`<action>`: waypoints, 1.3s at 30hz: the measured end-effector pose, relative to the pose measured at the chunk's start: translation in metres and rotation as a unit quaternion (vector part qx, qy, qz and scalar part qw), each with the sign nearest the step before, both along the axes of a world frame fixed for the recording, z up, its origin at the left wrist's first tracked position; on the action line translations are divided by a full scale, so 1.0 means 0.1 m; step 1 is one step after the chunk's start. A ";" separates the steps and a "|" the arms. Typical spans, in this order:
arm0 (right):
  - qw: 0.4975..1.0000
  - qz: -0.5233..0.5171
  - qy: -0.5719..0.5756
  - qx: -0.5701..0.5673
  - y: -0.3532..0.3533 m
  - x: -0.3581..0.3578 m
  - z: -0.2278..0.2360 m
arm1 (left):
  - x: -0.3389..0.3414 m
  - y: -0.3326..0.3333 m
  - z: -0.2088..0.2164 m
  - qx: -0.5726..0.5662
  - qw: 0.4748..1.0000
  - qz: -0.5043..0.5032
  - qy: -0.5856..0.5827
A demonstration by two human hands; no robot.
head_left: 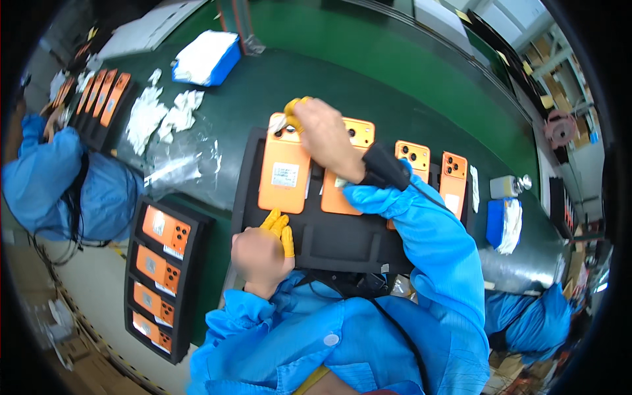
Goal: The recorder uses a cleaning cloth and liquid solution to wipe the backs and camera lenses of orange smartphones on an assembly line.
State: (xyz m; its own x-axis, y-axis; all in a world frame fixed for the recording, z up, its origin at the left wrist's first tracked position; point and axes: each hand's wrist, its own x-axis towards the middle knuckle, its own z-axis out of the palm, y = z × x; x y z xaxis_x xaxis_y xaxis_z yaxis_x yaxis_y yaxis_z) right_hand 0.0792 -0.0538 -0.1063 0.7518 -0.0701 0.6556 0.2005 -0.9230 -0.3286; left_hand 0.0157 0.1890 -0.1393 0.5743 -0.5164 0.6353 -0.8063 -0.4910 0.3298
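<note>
An orange phone (280,192) with a white label lies back side up at the left end of a black foam tray (322,249). My right hand (327,135), in yellow finger cots and with a black band at the wrist, reaches over to its far end. It pinches a white wipe (277,124) against the camera area, partly covering the lenses. My left hand (262,255) has yellow-covered fingers stretched out at the phone's near edge, holding nothing. Right of it lie a second orange phone (339,199), partly under my right forearm, a third phone (413,153) and a fourth phone (453,172).
Another black tray (181,309) with several orange phones is at the lower left. Crumpled white wipes (146,118) and a blue box (224,60) of wipes lie beyond. A metal dispenser bottle (503,187) and a blue bin (495,224) stand right. A co-worker (66,178) sits left.
</note>
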 end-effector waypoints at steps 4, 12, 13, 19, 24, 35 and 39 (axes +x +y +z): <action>0.995 0.088 0.046 0.004 0.36 -0.18 -0.17 | -0.01 0.08 -0.04 0.005 1.000 0.008 -0.017; 0.968 0.224 0.101 -0.050 0.62 -0.49 -0.13 | 0.02 0.06 -0.08 -0.028 0.999 -0.002 -0.041; 0.980 0.186 -0.001 -0.067 0.52 -0.33 -0.20 | 0.01 0.07 -0.04 -0.018 0.999 0.010 -0.029; 0.998 -0.010 0.069 0.007 0.03 0.25 0.01 | 0.03 0.04 -0.10 0.050 0.998 0.012 -0.032; 0.995 -0.028 0.061 -0.075 0.26 0.55 -0.30 | -0.04 0.09 -0.15 0.023 0.999 0.020 -0.037; 0.963 0.214 0.107 -0.124 0.30 -0.27 -0.19 | -0.09 -0.05 0.16 0.057 0.996 0.003 -0.064; 0.997 0.056 0.029 -0.053 0.00 0.10 -0.19 | -0.06 -0.02 0.18 0.058 0.995 0.014 -0.080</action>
